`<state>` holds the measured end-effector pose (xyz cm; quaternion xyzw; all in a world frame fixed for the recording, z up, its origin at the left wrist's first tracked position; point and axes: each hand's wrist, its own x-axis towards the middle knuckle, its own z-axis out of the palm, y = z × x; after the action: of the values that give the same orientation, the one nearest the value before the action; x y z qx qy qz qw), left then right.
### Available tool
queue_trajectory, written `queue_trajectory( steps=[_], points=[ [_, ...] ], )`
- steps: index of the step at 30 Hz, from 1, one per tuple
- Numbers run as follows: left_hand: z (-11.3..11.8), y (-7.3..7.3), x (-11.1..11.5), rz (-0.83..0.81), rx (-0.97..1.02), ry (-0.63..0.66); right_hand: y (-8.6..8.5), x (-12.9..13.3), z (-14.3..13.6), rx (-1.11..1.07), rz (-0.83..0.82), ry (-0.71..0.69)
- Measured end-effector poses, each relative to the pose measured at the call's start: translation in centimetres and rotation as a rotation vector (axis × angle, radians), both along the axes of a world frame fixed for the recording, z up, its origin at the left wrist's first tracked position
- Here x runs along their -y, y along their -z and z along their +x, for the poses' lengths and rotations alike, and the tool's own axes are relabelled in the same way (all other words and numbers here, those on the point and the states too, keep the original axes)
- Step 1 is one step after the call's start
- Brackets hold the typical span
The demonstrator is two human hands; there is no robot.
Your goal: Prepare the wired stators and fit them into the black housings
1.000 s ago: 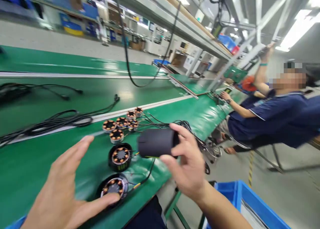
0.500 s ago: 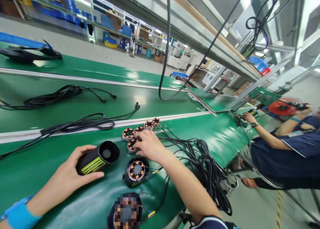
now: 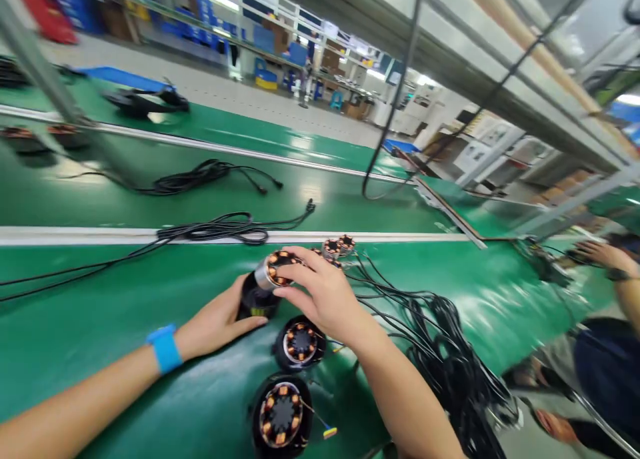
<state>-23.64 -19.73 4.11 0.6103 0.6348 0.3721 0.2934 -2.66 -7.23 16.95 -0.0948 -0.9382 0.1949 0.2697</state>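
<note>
My left hand (image 3: 220,319) is wrapped round a black cylindrical housing (image 3: 257,304) with yellow-green marks, tilted over the green bench. In my right hand (image 3: 320,289) is a motor stator (image 3: 275,270) with copper windings and a silver rim, gripped between thumb and fingers. It sits at the mouth of the housing; how far inside it reaches I cannot tell. Nearer to me stand two more black housings, one with a copper-wound stator (image 3: 301,343) in it, the other with a stator (image 3: 281,415) and a coloured connector (image 3: 330,433). Behind my right hand are several loose stators (image 3: 345,244).
Bundled black cables (image 3: 445,352) lie right of my right forearm. Another cable coil (image 3: 215,229) crosses the white strip, with a further one (image 3: 200,175) behind. A hanging cable (image 3: 395,99) loops down ahead. At the right edge a co-worker's hand (image 3: 600,253) is over the bench.
My right hand has picked a stator from the loose group and brought it left to the housing. My left hand has moved the housing towards it. The view has shifted left.
</note>
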Motion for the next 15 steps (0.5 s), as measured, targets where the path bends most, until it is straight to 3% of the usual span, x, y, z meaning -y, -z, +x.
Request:
queue_trajectory(
  steps=[7, 10, 15],
  points=[
    [1.2, -0.3, -0.1, -0.009, -0.006, -0.002, 0.9, 0.3, -1.2, 0.285, 0.032, -0.014],
    [1.5, -0.4, 0.0, -0.008, -0.007, -0.009, 1.1, 0.7, -1.4, 0.307, 0.043, 0.022],
    [2.0, -0.3, 0.2, -0.008, -0.029, -0.033, 2.6, 1.5, -0.7, 0.309, 0.221, 0.048]
  ],
)
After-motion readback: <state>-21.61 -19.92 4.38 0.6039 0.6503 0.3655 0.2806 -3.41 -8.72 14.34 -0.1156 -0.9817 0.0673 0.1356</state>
